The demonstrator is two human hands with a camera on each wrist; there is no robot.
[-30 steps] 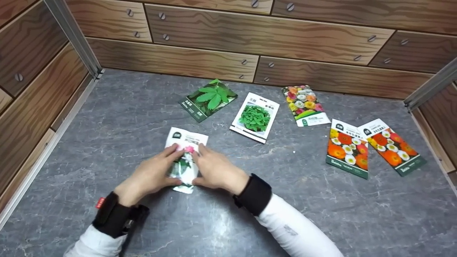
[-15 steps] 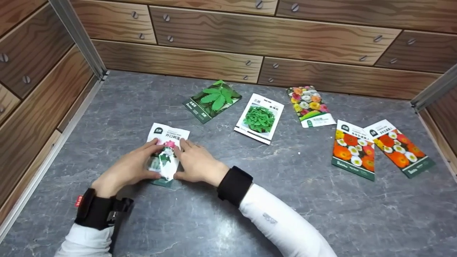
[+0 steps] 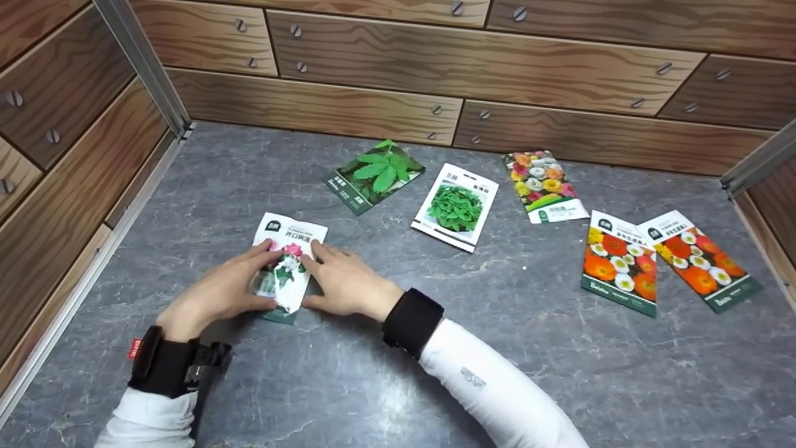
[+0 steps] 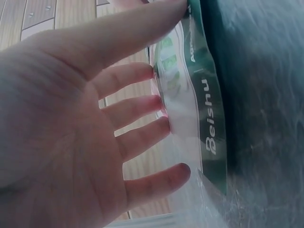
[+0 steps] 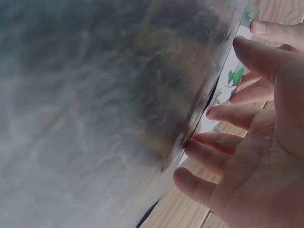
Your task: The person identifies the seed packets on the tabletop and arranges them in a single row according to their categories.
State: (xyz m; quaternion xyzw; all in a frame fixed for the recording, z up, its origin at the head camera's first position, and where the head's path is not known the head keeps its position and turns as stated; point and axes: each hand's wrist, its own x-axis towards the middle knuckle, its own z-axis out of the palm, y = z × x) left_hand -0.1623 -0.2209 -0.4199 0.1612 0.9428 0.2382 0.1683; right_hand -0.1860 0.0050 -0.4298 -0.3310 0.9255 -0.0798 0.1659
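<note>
A white seed packet with a pink flower picture (image 3: 288, 272) lies flat on the grey table, left of centre. My left hand (image 3: 214, 294) rests along its left side, thumb low and fingers spread higher up. On the opposite side my right hand (image 3: 349, 281) touches the packet's right edge with thumb and fingertips. In the left wrist view, the left fingers (image 4: 142, 142) are stretched out against the packet, whose dark green "Beishu" band (image 4: 212, 114) shows. The right wrist view has the right fingertips (image 5: 192, 183) at the packet's edge, fingers extended.
Behind lie a green-leaf packet (image 3: 374, 175), a white packet with a leafy plant (image 3: 455, 206) and a mixed-flower packet (image 3: 545, 186). Two orange-flower packets (image 3: 619, 264) (image 3: 703, 261) lie at right, slightly overlapping. Wood-patterned walls (image 3: 373, 50) enclose the table.
Both hands have slid the pink-flower packet leftward and slightly back over the table. It has hardly moved in the last half second. The other packets stay in place as the view shifts slightly.
</note>
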